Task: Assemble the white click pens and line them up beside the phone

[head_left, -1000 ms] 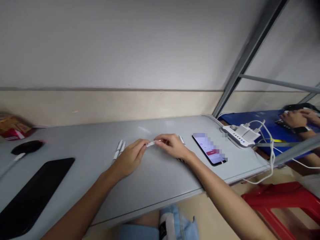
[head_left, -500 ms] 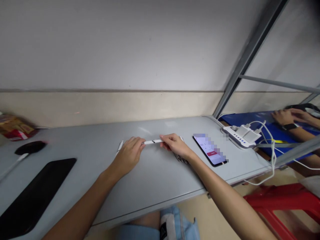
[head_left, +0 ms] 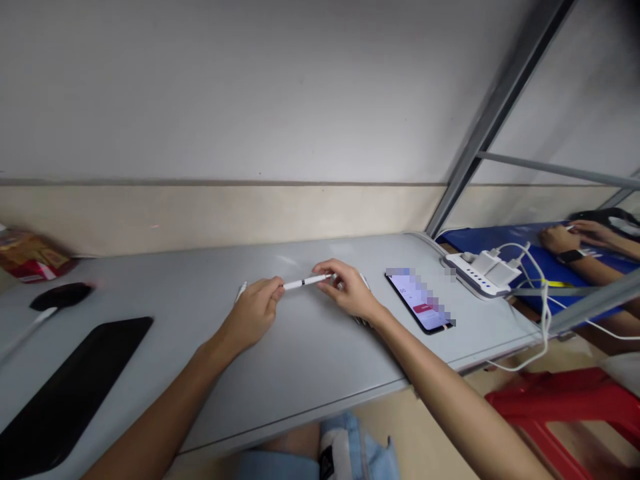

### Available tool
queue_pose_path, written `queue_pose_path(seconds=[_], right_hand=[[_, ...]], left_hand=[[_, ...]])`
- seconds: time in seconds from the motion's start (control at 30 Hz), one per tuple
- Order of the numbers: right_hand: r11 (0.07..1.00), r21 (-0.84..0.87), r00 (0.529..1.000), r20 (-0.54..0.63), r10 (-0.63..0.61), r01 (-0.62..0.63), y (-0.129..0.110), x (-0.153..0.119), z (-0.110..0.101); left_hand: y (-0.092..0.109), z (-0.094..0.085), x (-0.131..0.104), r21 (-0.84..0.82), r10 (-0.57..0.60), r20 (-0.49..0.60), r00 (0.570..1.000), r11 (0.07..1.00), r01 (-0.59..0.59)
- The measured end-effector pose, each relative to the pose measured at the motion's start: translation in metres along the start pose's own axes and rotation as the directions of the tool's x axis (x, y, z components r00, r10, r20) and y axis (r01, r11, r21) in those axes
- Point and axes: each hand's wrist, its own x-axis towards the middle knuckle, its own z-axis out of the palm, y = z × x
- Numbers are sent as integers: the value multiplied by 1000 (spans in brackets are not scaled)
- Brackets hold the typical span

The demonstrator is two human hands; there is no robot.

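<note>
A slim white pen with a dark band bridges the space between my hands above the grey desk. My left hand is closed around its left end in a pinch. At the other end, my right hand has thumb and fingers curved about the pen, and a bit of its tip shows between them. Just behind my left hand lies a small white object, mostly covered. Several thin white pieces lie partly hidden under my right wrist; I cannot tell their kind.
A phone with a lit screen lies right of my right hand. Beyond it sits a power strip with plugs and white cables. A black mat and a red-and-brown packet are at left. Another person's hands work at far right.
My right hand has loosened and its fingers have spread around the pen's right end. That end has tilted slightly up, and my left hand has shifted slightly left.
</note>
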Motion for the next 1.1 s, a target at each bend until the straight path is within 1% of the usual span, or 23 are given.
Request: queue_pose_path(seconds=[0.07, 0.13, 0.2, 0.27, 0.33, 0.4, 0.43, 0.5, 0.57, 0.6, 0.7, 0.8, 0.83, 0.9, 1.0, 1.1], right_hand=[[995, 20, 995, 26, 99, -100, 4, 0, -1], [984, -13, 981, 75, 180, -180, 7, -1, -2], [987, -21, 985, 71, 158, -157, 8, -1, -3], [994, 29, 994, 24, 105, -105, 8, 0, -3], [989, 70, 992, 17, 126, -127, 8, 0, -2], [980, 55, 980, 74, 186, -191, 9, 0, -2], [979, 40, 976, 95, 196, -200, 10, 0, -2], [987, 30, 984, 87, 154, -157, 10, 0, -2], [992, 51, 993, 34, 114, -115, 10, 0, -1], [991, 58, 993, 27, 119, -120, 10, 0, -1], [987, 37, 986, 66, 153, -156, 8, 0, -1], [994, 30, 994, 26, 103, -104, 7, -1, -1], [994, 46, 995, 9, 101, -102, 7, -1, -1], [989, 65, 991, 29, 129, -130, 6, -1, 0], [989, -2, 984, 99, 147, -148, 6, -1, -1], [993, -76, 992, 80, 95, -89, 7, 0, -1]], left_hand=[[1, 1, 0, 26, 23, 3, 1000, 999, -23], [2, 2, 0, 47, 55, 17, 998, 997, -56], [3, 2, 0, 66, 69, 19, 997, 995, -70], [3, 1, 0, 67, 53, 8, 999, 996, -54], [3, 1, -1, 52, 36, -1, 999, 998, -36], [3, 0, -1, 49, 34, -4, 999, 998, -34], [3, 0, -1, 53, 37, -3, 999, 998, -37], [3, 0, -1, 60, 41, 2, 999, 997, -41], [4, 1, 0, 61, 40, 6, 999, 997, -40], [4, 1, 0, 60, 41, 6, 999, 997, -41], [6, 0, 0, 62, 46, 8, 999, 997, -46], [8, 0, 0, 69, 37, 15, 999, 997, -38], [8, -1, 0, 70, 32, 17, 999, 997, -33], [8, -1, 0, 71, 34, 20, 999, 997, -35], [8, 0, -1, 79, 45, 27, 999, 996, -47], [7, 1, -2, 76, 61, 39, 997, 995, -63]])
